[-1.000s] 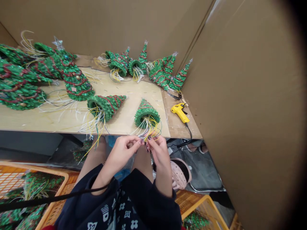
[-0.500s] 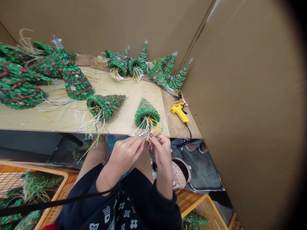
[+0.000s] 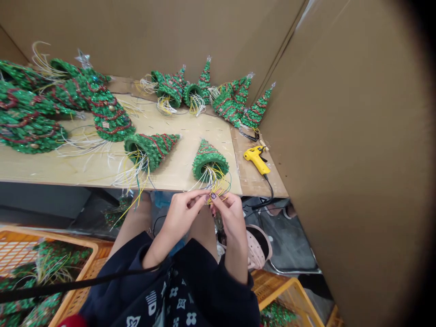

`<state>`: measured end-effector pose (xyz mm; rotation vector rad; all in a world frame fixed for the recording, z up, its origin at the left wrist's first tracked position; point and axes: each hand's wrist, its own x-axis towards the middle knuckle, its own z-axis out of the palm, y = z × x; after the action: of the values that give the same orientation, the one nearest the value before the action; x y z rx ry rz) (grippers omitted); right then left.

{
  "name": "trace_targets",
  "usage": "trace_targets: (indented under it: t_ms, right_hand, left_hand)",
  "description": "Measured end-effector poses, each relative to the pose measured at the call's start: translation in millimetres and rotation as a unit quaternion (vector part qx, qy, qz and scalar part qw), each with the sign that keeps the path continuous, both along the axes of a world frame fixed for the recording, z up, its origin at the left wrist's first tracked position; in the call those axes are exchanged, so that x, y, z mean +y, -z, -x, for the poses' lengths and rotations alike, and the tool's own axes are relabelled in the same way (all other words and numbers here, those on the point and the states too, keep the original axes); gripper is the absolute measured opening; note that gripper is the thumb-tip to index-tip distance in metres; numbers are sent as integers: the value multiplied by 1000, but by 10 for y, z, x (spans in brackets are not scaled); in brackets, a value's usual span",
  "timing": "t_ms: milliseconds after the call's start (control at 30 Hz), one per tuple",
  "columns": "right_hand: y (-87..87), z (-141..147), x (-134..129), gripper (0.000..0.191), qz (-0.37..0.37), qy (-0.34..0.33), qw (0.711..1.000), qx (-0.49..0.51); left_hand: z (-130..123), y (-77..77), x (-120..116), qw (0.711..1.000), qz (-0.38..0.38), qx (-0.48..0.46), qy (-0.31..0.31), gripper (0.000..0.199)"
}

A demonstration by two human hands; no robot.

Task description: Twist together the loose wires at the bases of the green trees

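A small green decorative Christmas tree (image 3: 210,160) lies on its side near the table's front edge, its hollow base facing me. White and yellow wires (image 3: 215,178) spill from that base toward my hands. My left hand (image 3: 185,210) pinches wire ends between thumb and forefinger. Close beside it, my right hand (image 3: 229,211) is closed on the yellow wires, thumb on top. The fingertips of both hands nearly meet just off the table edge. Another tree (image 3: 153,150) lies to the left with its own wires hanging over the edge.
A yellow glue gun (image 3: 256,159) lies at the right, its cord over the edge. More trees stand or lie at the left (image 3: 111,113) and back (image 3: 204,81). Orange crates (image 3: 98,254) with trees flank my legs. Cardboard walls (image 3: 340,136) enclose the back and right.
My left hand has turned slightly, its thumb now showing against the forefinger at the wires. My right hand stays on the wires. The trees have not moved on the table.
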<state>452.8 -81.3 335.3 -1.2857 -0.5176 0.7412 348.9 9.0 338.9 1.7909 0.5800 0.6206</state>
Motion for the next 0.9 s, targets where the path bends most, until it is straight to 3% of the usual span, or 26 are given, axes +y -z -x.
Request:
trace_targets:
  t_ms: [300,567,767,900]
  right_hand:
    - [37,-30,-12,24,27,-20,999,-27]
    - [-3,-18,9,19,5,-2,1000,0]
    - [-31,-9,27,20,-5,24,999,25]
    - [-34,26,55,23,-3,14,1000,25]
  left_hand:
    - [-93,-12,-26,992,104,-39,-51,22]
    - [-75,-22,-4,987,131,-81,-38,19]
    - [-14,-31,26,993,104,-48,6,20]
    - [43,-58,41,1000,14,8,7,17]
